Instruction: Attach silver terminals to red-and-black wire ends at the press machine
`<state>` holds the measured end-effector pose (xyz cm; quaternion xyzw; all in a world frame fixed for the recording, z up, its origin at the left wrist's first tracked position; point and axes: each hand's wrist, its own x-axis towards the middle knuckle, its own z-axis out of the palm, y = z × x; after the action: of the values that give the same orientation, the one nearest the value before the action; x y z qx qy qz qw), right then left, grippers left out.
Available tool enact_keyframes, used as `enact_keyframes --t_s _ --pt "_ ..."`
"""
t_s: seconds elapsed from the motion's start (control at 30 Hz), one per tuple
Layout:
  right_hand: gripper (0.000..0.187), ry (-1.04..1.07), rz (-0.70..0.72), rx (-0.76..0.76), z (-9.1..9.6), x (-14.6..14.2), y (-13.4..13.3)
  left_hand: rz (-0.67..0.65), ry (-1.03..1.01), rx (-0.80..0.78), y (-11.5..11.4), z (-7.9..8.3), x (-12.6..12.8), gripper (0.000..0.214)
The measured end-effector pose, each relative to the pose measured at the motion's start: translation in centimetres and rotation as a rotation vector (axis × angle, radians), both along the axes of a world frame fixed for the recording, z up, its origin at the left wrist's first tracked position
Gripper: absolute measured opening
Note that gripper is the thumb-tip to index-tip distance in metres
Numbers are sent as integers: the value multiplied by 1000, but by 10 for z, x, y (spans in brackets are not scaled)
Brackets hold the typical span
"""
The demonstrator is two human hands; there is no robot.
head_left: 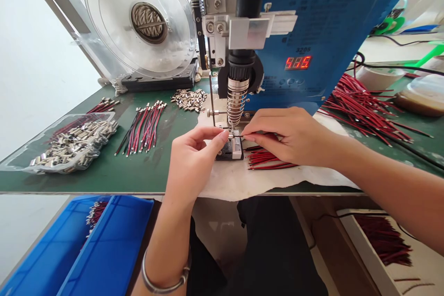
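Observation:
My left hand (190, 162) is closed in a pinch on a small silver metal connector (231, 136) at the soldering machine's little work fixture (237, 148). From the other side, my right hand (294, 136) pinches a thin wire (243, 136), with its end at the fixture. Most of the wire is hidden by my fingers. Directly above both fingertips stands the soldering head with its coiled spring (237, 97). Beneath my right hand, several red and black wires (265, 159) lie on a white cloth (236, 182).
A clear plastic tray of metal connectors (74, 143) sits left, beside a row of wired connectors (145, 127). Loose connectors (190, 100) lie farther back. The blue machine housing (312, 23) rises behind. A red wire pile (364, 106) lies right; blue bins (104, 249) stand below the table edge.

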<state>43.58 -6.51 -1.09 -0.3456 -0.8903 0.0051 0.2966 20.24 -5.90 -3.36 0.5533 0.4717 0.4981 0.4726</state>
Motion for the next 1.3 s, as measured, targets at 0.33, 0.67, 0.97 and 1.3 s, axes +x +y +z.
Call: enact_keyframes --t_s 0.33,0.67,0.97,1.3 --pt "30 -52 -11 -12 4 0 0 -38 -3 16 2 -4 -2 17" --pt "31 -38 -40 -42 2 0 0 -36 -79 38 1 0 0 29" --pt "28 -26 -23 -32 1 0 0 -66 -51 20 3 0 -2 51" --pt "29 -28 -26 -49 1 0 1 -67 -73 5 2 1 0 53"
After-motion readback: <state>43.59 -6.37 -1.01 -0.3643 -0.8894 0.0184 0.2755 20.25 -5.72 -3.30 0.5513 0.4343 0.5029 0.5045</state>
